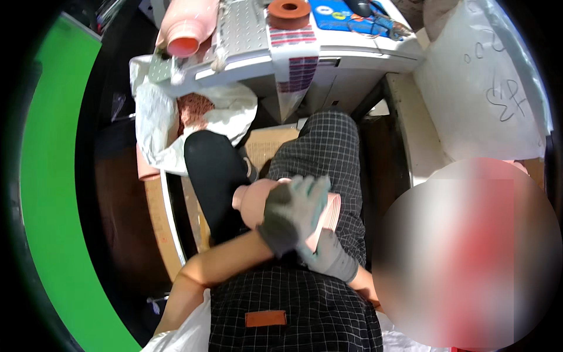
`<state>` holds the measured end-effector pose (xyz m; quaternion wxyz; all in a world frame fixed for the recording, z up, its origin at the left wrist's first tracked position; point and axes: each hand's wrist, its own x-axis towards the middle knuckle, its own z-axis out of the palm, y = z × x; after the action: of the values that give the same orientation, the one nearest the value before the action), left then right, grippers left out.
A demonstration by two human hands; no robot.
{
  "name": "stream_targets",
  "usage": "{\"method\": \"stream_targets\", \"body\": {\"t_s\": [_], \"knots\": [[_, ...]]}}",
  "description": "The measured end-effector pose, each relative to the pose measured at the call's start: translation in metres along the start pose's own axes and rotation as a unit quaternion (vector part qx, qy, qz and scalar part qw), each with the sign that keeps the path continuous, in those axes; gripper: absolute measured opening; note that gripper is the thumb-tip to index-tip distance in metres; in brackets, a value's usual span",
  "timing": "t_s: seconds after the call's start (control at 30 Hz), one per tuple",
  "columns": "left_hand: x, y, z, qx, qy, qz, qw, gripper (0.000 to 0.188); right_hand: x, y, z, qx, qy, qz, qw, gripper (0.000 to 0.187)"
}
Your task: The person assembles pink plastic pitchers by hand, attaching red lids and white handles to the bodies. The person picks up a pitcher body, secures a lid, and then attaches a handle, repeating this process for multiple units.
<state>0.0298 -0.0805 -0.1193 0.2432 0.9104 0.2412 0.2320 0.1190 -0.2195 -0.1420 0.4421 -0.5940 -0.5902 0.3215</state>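
Note:
A pink plastic bottle (253, 203) lies tilted across my lap, its narrow neck to the left and its wide ribbed end to the right. Over its middle stretches my left hand (293, 211) in a grey glove, fingers bent across the pink wall. At the wide end, my right hand (332, 258), also gloved, cups the bottle from below. Part of the right fingers is hidden behind the bottle and the left hand. Checked cloth (319, 141) covers one of my knees, and the other is in black (208, 170).
Ahead stands a white bench (375, 50) bearing another pink bottle (186, 26), a brown tape roll (288, 13) and a blue sheet. Below it, a white bag (155, 126) holds pink scraps. A large white sack (475, 82) stands right; a blurred patch covers the lower right.

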Motion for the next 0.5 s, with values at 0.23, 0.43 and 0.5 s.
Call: {"method": "stream_targets", "body": {"t_s": [0.23,0.43,0.5], "knots": [[0.049,-0.096,-0.020,0.153,-0.198,-0.275,0.928,0.028,-0.001,-0.009,-0.003,0.020,-0.075,0.073,0.994,0.040],[-0.057,-0.175,-0.076,-0.065,0.000,-0.113,0.992,0.038,-0.007,-0.015,-0.043,0.029,-0.178,0.137,0.974,0.029],[-0.062,-0.174,-0.090,-0.295,-0.024,-0.222,0.929,0.043,-0.004,-0.009,-0.019,0.166,0.075,0.001,0.983,0.032]]}}
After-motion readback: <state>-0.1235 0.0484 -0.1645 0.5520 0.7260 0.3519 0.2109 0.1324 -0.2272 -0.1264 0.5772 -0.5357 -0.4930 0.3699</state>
